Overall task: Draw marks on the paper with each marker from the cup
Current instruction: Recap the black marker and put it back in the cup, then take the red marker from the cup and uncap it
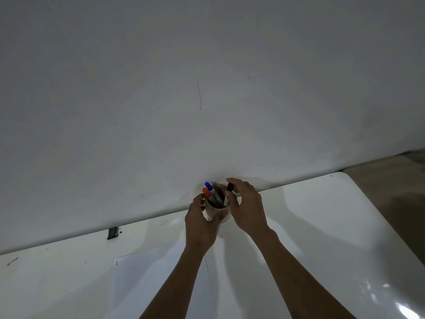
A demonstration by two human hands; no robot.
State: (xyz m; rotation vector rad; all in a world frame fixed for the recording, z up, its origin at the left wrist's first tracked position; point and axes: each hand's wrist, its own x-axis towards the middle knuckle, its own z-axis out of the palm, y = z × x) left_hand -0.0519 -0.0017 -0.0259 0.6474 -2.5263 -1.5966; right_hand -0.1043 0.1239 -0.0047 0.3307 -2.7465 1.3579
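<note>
A pale cup stands at the far edge of the white table, against the wall. My left hand is wrapped around its side. A red-capped marker and a blue-capped marker stick out of it. At the cup's right rim my right hand pinches a black-capped marker, whose lower end is still inside the cup. A white sheet of paper lies on the table nearer to me, under my left forearm, with a tiny dark mark at its top left corner.
The white table has a rounded far right corner, with brown floor beyond it. A bare white wall rises right behind the cup. A small black clip sits at the table's back edge to the left.
</note>
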